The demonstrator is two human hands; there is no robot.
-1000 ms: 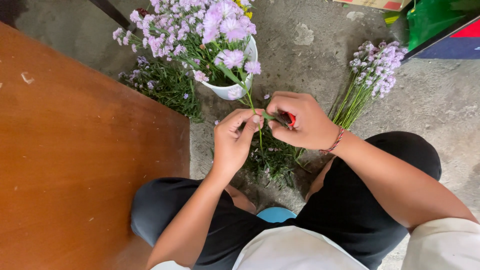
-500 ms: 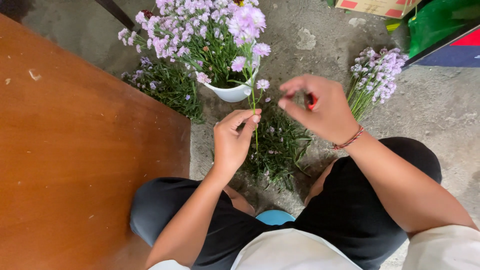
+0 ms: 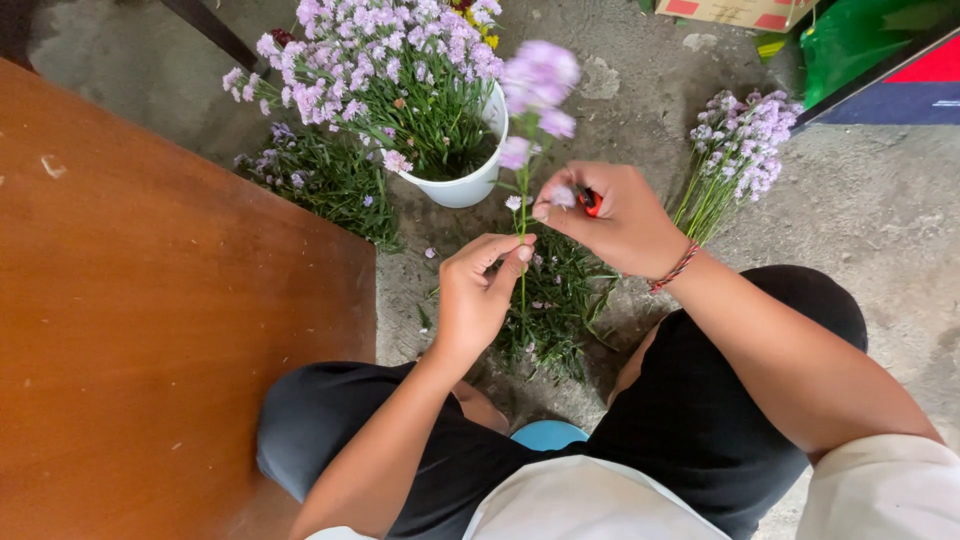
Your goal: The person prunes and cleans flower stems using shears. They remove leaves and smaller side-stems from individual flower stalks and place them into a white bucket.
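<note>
Left hand point(image 3: 478, 290): fingers curled, thumb and forefinger pinching a purple flower stem point(image 3: 523, 200) upright above the floor, between the knees
Right hand point(image 3: 622, 218): closed around a red-handled cutter point(image 3: 590, 201), fingertips touching the stem just above the left hand
Beside: wooden worktop point(image 3: 160, 320) to the left; trimmed leaves point(image 3: 555, 310) on the concrete floor point(image 3: 880, 210) beneath the hands; loose flower bunch point(image 3: 735, 150) to the right
Container: white bucket point(image 3: 470, 185) just beyond the hands, full of purple flowers point(image 3: 380, 60)

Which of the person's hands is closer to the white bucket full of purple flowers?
The right hand. It sits just right of the white bucket's rim, pinching at the held purple flower stem with a small red tool tucked in it. The left hand grips that stem lower down, farther from the bucket.
</note>
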